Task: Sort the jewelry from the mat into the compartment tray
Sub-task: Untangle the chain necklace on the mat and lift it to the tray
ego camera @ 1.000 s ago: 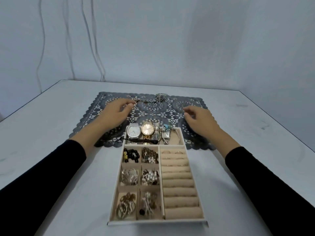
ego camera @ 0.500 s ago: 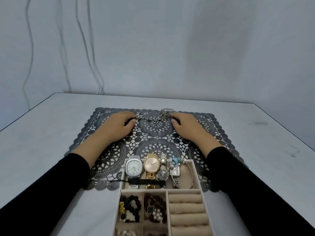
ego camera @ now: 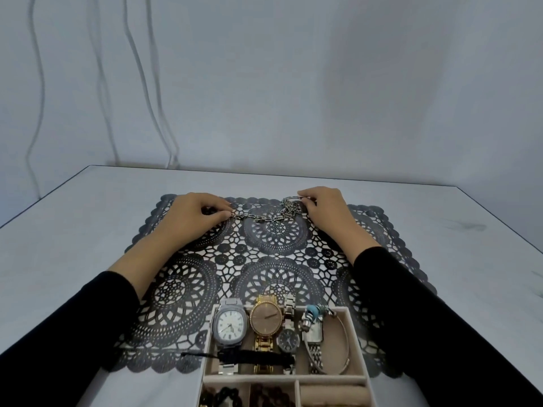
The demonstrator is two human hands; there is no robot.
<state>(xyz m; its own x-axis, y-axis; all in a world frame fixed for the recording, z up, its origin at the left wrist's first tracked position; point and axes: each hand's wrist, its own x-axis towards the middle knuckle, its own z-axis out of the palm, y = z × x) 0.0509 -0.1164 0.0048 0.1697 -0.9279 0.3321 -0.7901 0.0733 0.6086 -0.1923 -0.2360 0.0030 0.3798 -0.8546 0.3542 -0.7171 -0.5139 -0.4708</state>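
Now we pinch the silver chain (ego camera: 264, 217) at both ends, left grip (ego camera: 191, 215) and right grip (ego camera: 326, 210) curled on it, its slack lying on the mat's (ego camera: 279, 259) far part on the bench (ego camera: 73, 245). Nearer us, the compartment tray (ego camera: 282, 378) is cut off; its dark beads (ego camera: 223, 396) blur.

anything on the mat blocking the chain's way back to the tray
Nothing visible. The left hand and right hand pinch the ends of the chain; only bare mat lies between it and the tray.
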